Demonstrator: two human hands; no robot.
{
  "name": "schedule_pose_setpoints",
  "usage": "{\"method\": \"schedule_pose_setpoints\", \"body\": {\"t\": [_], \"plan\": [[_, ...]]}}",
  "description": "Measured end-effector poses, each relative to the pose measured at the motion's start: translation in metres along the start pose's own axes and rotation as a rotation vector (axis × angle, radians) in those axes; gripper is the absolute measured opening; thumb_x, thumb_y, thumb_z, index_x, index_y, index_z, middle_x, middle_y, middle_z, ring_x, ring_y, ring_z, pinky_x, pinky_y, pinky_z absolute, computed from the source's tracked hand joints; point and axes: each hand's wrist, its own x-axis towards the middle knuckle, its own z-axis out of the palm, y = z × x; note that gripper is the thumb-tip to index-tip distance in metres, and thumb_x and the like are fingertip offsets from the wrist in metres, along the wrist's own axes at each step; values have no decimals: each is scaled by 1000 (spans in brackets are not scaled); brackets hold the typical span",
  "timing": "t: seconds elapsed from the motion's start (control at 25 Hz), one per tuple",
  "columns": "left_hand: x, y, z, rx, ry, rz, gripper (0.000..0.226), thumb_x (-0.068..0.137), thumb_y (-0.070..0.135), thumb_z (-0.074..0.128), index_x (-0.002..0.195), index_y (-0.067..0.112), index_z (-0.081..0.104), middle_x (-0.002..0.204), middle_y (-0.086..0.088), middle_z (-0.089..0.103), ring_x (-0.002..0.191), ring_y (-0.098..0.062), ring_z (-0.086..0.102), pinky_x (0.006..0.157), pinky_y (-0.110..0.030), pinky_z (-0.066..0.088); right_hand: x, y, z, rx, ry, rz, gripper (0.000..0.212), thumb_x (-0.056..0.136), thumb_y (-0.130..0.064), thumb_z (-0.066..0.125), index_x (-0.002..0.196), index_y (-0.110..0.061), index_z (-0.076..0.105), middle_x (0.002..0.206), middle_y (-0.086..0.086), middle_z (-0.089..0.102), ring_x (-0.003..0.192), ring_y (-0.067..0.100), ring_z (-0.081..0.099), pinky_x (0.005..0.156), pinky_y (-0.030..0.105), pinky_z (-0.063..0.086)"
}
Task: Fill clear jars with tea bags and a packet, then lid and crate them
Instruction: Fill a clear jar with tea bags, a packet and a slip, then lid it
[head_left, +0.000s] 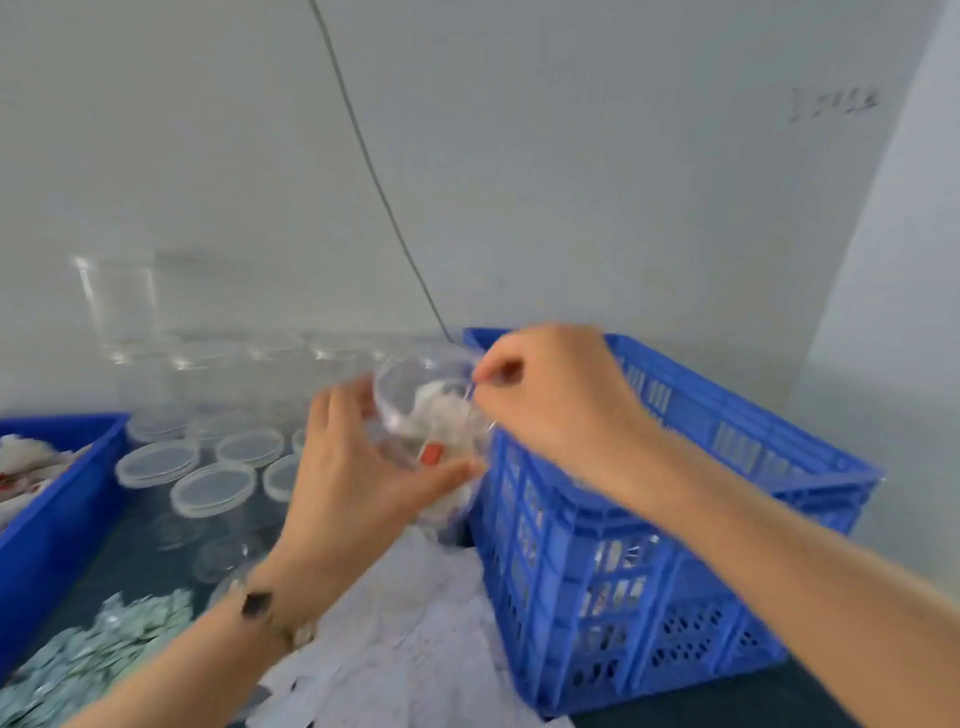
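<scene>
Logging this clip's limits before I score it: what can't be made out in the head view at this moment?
- Jar contents: motion blur and the left hand wrapped around it hide the tea bag count.
- Right hand: what its fingertips pinch at the jar mouth is too blurred to tell.
- Blue crate interior: only glimpses show through its slotted wall.
- Blue bin: cut off by the left edge.
- Wall writing: illegibly blurred.

Motion blur smears the clear jar (426, 415); its contents read only as white with a red tag. The left hand (358, 467) covers its lower wall. The left blue bin (57, 499) is cut by the frame edge. The wall marking (831, 104) is illegible.
</scene>
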Motion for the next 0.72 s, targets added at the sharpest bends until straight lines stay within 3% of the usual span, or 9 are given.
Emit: {"method": "schedule_pose_setpoints", "body": {"t": [0.12,0.28,0.4,0.52,0.56,0.64,0.72], "plan": [[47,51,50,72,-22,238,100,47,52,84,132,20,43,122,4,39,113,-14,44,90,-26,39,29,44,-54,-157,151,113,16,74,-20,61,81,-17,76,84,7,73,86,27,67,79,32,52],[78,82,137,379,-58,559,54,65,44,80,108,14,64,127,-8,48,115,-29,43,83,-37,38,39,129,-79,-360,204,288,21,75,-25,62,81,-11,76,85,16,71,87,33,65,74,33,51],[86,88,207,559,-407,481,44,76,47,72,96,11,59,122,-7,43,102,-29,48,69,-34,34,34,195,-71,-393,115,481,22,74,-24,67,80,-3,73,83,21,70,85,32,66,68,29,46],[99,85,262,723,-765,403,51,78,56,69,75,9,50,89,-5,51,89,-27,58,67,-32,40,31,243,-54,-418,-42,617,25,74,-17,63,57,-1,55,63,20,59,69,31,60,55,24,36],[99,80,274,792,-841,412,55,76,60,69,68,10,47,77,-2,49,83,-25,58,66,-32,41,28,254,-45,-445,-112,619,31,76,-16,60,51,-5,45,54,14,49,64,29,53,50,24,31],[96,65,294,925,-943,449,55,75,63,67,62,15,43,72,0,50,71,-20,52,65,-30,42,20,274,-22,-493,-255,592,38,78,-16,57,50,-9,33,49,7,33,59,26,41,43,26,23],[92,46,309,978,-1022,460,52,77,61,67,61,17,43,76,0,54,67,-18,47,65,-30,40,14,292,-2,-482,-388,601,36,79,-13,55,50,-10,33,49,5,38,50,22,37,43,24,25]]}}
